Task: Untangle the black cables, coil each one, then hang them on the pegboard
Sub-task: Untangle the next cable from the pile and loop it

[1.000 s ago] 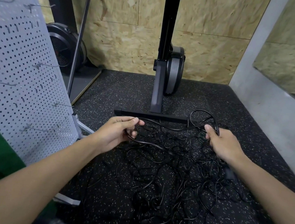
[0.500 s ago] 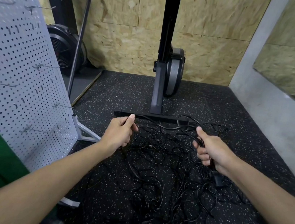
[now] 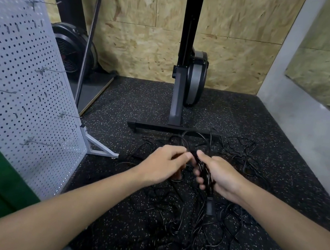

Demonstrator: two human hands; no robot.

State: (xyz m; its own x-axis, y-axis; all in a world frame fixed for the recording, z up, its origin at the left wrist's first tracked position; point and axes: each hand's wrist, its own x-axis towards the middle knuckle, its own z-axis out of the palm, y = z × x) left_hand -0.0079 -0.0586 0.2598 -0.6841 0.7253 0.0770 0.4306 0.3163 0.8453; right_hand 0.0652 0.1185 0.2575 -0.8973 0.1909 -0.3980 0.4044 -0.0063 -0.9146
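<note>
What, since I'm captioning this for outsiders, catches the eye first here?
Tangled black cables sprawl over the speckled floor, centre foreground. Above them the left hand and right hand meet on a gathered cable bundle. A grey pegboard with bare hooks stands at left.

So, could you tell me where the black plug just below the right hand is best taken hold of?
Probably the black plug by its long body, pinched across the narrow sides, from the left with the left hand: its cable runs up into the right hand, whose forearm crowds the right side.
</note>
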